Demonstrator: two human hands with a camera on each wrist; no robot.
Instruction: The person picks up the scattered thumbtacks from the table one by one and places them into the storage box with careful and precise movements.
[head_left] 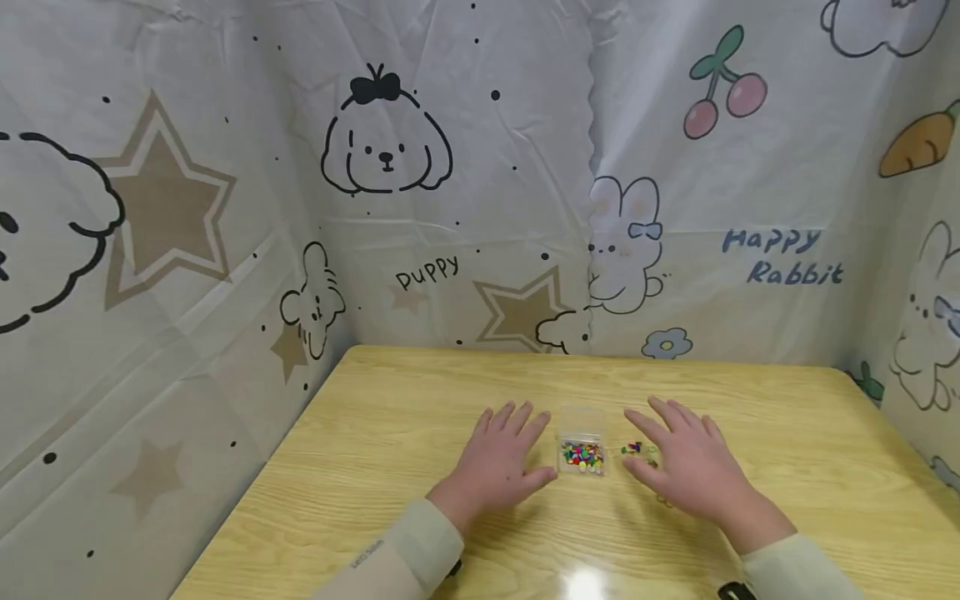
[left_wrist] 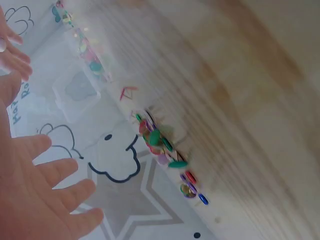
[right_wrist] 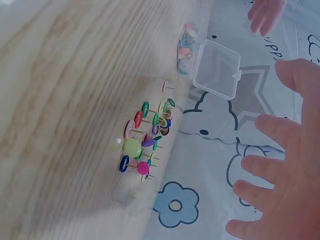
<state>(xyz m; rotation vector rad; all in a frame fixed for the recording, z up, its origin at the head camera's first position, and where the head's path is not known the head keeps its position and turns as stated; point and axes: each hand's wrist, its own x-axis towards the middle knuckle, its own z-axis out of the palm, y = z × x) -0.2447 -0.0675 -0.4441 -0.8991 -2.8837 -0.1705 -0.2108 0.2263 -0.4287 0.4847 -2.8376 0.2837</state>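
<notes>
A small clear plastic box (head_left: 582, 457) full of colourful thumbtacks lies on the table between my hands. Its see-through lid (right_wrist: 217, 70) is swung up. My left hand (head_left: 498, 458) is held to the box's left, fingers spread, holding nothing. On the other side, my right hand (head_left: 690, 462) is spread too, with nothing in it. Loose thumbtacks (right_wrist: 145, 137) lie by the right hand, which partly hides them in the head view. Near the left hand, the left wrist view shows another group of loose thumbtacks (left_wrist: 157, 142); the left hand hides them in the head view.
The light wooden table (head_left: 375, 417) has rounded far corners. A printed cloth (head_left: 480, 167) with cartoon puppies, rabbits and stars hangs behind it and along both sides. A dark band (head_left: 735, 591) shows at the right wrist.
</notes>
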